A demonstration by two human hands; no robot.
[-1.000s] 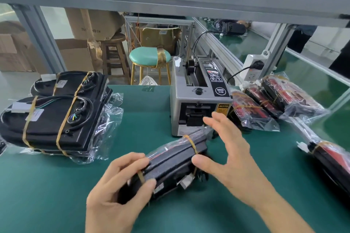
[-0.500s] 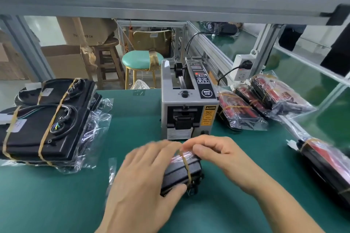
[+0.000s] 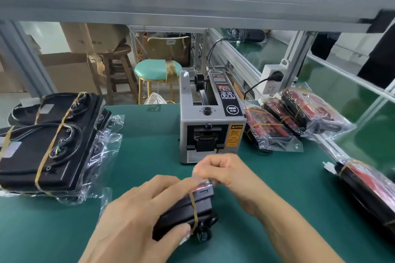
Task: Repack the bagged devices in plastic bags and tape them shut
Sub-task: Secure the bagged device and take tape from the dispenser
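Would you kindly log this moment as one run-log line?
left hand grips bagged device | right hand pinches bag end | tape dispenser behind

Left hand (image 3: 136, 215) curled, gripping; right hand (image 3: 226, 172) pinching.

Matt green mat (image 3: 149, 156); glossy clear plastic bags (image 3: 275, 141); matt black device (image 3: 186, 209); brushed-metal tape dispenser (image 3: 183, 134); wood stool (image 3: 119, 66).

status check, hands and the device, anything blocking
Left hand grips black banded device on the mat. Right hand pinches clear bag film at its far end. Tape dispenser just beyond, nothing in the way.
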